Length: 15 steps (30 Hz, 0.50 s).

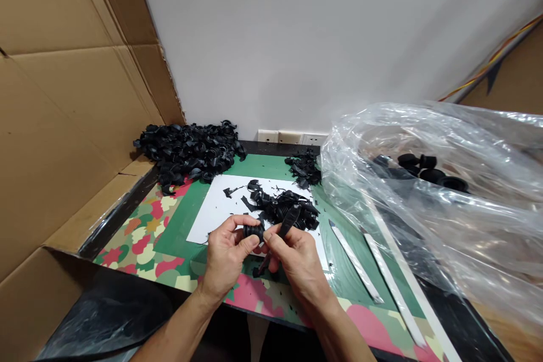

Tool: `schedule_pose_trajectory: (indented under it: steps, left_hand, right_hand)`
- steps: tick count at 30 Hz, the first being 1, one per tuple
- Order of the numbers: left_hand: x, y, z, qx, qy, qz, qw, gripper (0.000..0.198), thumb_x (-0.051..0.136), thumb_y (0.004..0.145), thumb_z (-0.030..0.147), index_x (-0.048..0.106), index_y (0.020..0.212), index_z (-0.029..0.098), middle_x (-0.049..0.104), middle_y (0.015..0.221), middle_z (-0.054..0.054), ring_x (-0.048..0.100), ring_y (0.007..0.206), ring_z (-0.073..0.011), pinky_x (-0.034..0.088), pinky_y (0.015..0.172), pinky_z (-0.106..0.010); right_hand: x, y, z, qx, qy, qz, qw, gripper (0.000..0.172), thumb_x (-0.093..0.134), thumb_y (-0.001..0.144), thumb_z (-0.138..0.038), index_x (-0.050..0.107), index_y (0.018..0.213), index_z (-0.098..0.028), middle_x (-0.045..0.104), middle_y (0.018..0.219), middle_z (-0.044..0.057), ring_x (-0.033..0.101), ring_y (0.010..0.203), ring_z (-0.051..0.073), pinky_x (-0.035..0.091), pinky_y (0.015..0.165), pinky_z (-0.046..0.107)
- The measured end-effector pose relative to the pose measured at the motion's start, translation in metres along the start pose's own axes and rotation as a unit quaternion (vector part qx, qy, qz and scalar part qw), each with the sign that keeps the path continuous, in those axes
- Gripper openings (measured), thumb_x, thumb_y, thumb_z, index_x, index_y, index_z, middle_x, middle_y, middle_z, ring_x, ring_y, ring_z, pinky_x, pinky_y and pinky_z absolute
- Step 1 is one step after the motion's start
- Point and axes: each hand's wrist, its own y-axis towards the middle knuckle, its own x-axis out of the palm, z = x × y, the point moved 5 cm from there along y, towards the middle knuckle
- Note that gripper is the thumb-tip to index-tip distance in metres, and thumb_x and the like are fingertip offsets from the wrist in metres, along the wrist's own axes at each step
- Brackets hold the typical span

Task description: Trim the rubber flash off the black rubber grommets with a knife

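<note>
The left hand [227, 257] has its grip pinched narrow round a ribbed rubber piece [253, 232], just above the surface [178, 237]. The right hand [297, 263], touching it, grips a dark tool [291, 219]. The piece looks light, soft and springy; I'd hold it by the ribs. Black trimmings [284, 206] lie just beyond.

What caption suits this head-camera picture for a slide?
Left hand and right hand pinch a ribbed black rubber part above a white sheet; black scraps heaped behind, clear plastic bag beside.
</note>
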Motion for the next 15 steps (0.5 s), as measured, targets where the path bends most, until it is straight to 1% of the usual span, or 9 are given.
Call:
schedule_pose_trajectory:
  steps: [6,9,11,12,13,15]
  left_hand:
    - [0.0,0.0,0.0,0.005,0.015,-0.011,1.0,0.021,0.077,0.063,0.023,0.068,0.081,0.016,0.067,0.083,-0.003,0.061,0.058,-0.0113,0.056,0.055,-0.024]
    - [-0.001,0.001,0.003,0.011,0.041,-0.017,0.999,0.019,0.075,0.064,0.021,0.068,0.081,0.015,0.066,0.083,-0.002,0.059,0.056,-0.0101,0.054,0.054,-0.023]
    - [-0.002,0.002,0.007,0.017,0.065,-0.014,0.998,0.019,0.074,0.063,0.019,0.068,0.081,0.015,0.066,0.083,-0.002,0.058,0.055,-0.0096,0.052,0.053,-0.022]
    - [-0.003,0.002,0.008,0.019,0.076,-0.012,0.997,0.018,0.073,0.063,0.018,0.069,0.081,0.016,0.066,0.082,-0.002,0.058,0.054,-0.0094,0.051,0.052,-0.022]
    - [-0.004,0.003,0.01,0.021,0.084,-0.009,0.996,0.018,0.072,0.063,0.017,0.068,0.08,0.016,0.066,0.082,-0.002,0.058,0.054,-0.0093,0.05,0.052,-0.022]
    - [-0.005,0.003,0.012,0.022,0.097,-0.009,0.995,0.016,0.071,0.064,0.016,0.068,0.08,0.016,0.065,0.08,-0.001,0.057,0.053,-0.009,0.049,0.051,-0.022]
  right_hand:
    - [0.003,-0.003,-0.003,-0.021,-0.022,0.0,1.0,0.028,0.067,0.073,-0.041,0.063,0.065,-0.015,0.062,0.054,0.0,0.049,0.04,0.009,0.039,0.042,0.022]
    - [-0.002,-0.005,-0.005,-0.042,-0.05,-0.001,0.998,0.028,0.067,0.075,-0.042,0.064,0.066,-0.015,0.057,0.05,-0.002,0.05,0.042,0.01,0.04,0.043,0.023]
    - [-0.012,-0.008,-0.011,-0.087,-0.068,0.019,0.994,0.028,0.067,0.078,-0.042,0.066,0.07,-0.016,0.057,0.052,-0.001,0.053,0.046,0.012,0.044,0.046,0.024]
    - [-0.018,-0.011,-0.015,-0.122,-0.07,0.032,0.99,0.026,0.067,0.08,-0.042,0.068,0.073,-0.017,0.06,0.057,0.0,0.055,0.05,0.013,0.046,0.049,0.025]
    - [-0.024,-0.014,-0.02,-0.163,-0.065,0.046,0.983,0.025,0.067,0.081,-0.042,0.07,0.076,-0.018,0.063,0.066,0.002,0.058,0.055,0.013,0.049,0.052,0.026]
    - [-0.033,-0.019,-0.029,-0.238,-0.038,0.051,0.969,0.022,0.067,0.082,-0.043,0.073,0.085,-0.022,0.066,0.088,0.005,0.063,0.066,0.016,0.054,0.061,0.029]
